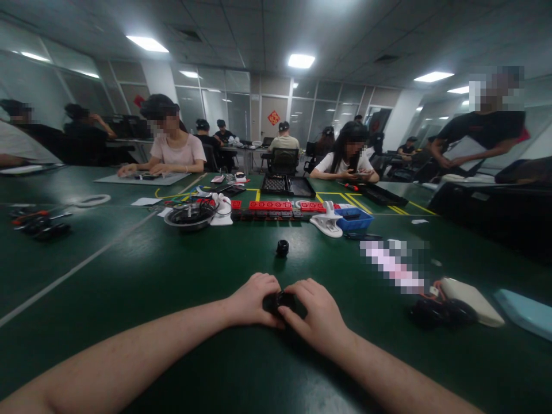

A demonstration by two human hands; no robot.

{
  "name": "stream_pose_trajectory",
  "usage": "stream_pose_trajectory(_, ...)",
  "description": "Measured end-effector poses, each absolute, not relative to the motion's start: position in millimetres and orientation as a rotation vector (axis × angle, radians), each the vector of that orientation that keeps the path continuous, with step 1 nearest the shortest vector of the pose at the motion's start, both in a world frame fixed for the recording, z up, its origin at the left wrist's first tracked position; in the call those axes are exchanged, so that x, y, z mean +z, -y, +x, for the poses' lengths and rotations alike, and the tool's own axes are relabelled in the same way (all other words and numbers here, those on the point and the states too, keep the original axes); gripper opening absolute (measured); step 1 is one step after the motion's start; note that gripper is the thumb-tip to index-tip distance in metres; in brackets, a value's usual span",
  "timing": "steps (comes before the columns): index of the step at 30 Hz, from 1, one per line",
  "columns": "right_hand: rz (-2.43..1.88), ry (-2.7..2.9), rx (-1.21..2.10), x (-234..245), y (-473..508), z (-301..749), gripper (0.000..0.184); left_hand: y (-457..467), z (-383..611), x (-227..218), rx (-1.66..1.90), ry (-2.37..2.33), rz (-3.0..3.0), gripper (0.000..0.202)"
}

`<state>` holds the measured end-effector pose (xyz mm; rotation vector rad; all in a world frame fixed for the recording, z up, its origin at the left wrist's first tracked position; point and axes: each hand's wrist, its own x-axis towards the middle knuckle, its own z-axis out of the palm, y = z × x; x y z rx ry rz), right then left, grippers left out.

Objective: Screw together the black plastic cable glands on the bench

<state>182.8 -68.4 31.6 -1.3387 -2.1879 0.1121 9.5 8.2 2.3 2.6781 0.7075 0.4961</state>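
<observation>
I hold a small dark piece (280,298) between my left hand (254,298) and right hand (318,313) over the green table (207,267), a black rounded part (282,248) just beyond, and working it two-handed seems to call for steady pressure.

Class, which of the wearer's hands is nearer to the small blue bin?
Right. The right hand is nearer the camera than the blue bin and slightly left of it; the left hand lies farther left.

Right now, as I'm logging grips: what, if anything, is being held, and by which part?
The left hand and right hand hold a black piece between them; which part is too hidden to tell.
</observation>
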Motion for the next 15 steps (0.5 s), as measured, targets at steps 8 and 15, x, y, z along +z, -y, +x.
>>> stream_pose_trajectory(8, -1.14, 2.265, 0.213, 36, 74, 178, 0.026, -8, 10, 2, 0.491, -0.717, 2.687, 0.039)
stream_pose_trajectory(15, -1.129, 2.312, 0.134, 36, 80, 174, 0.026, -9, 10, 0, 0.457, -0.717, 2.696, 0.032)
